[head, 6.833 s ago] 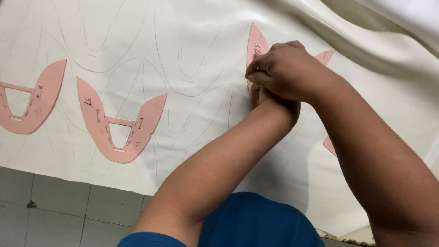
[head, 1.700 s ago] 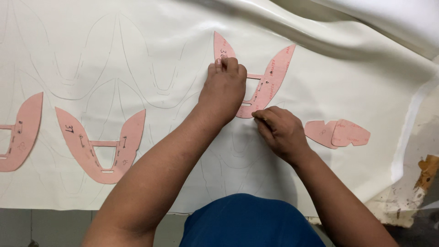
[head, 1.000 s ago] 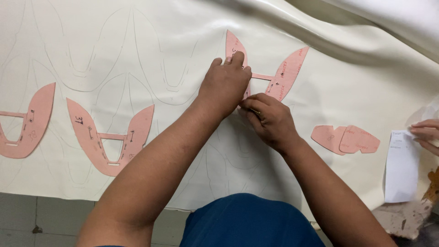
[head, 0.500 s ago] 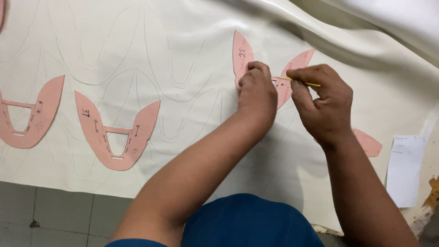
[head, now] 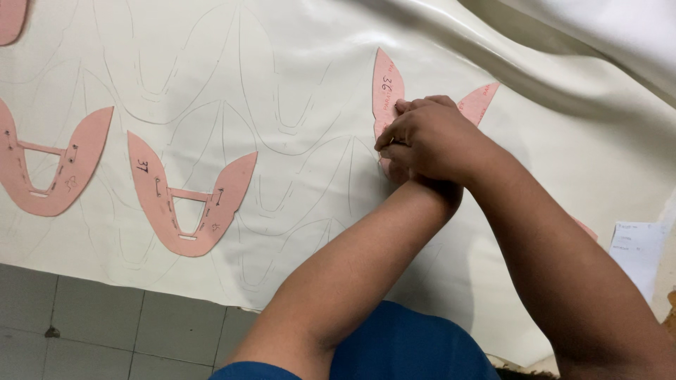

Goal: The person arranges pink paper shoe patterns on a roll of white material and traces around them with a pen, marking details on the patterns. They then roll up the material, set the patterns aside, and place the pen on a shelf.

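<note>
Item: pink card pattern (head: pixel 386 88), U-shaped, lying flat on the cream sheet (head: pixel 296 63) spread over the worktop, its two pointed tips showing above our hands; the middle of it is hidden under them.

Right hand (head: pixel 429 137): crossed over the left wrist, fingers curled close at the pattern's left edge. We cannot tell whether this grip has a pen in it; nothing shows between the fingers.

Left hand (head: pixel 405 172): almost wholly covered by the right hand; it appears to press on the pattern, but how the grip stands we cannot tell.

Nearby: second pink pattern (head: pixel 186 200) and third pink pattern (head: pixel 49 172) lying loose to the left, faint traced outlines around them; white paper slip (head: pixel 637 246) at the right edge; grey tiled floor (head: pixel 84 324) below.

Handling note, in our judgement: we keep the pattern pinned flat so it cannot creep, hold the tracing point tight against its edge, and nest it close beside the neighbouring outline without overlap.
</note>
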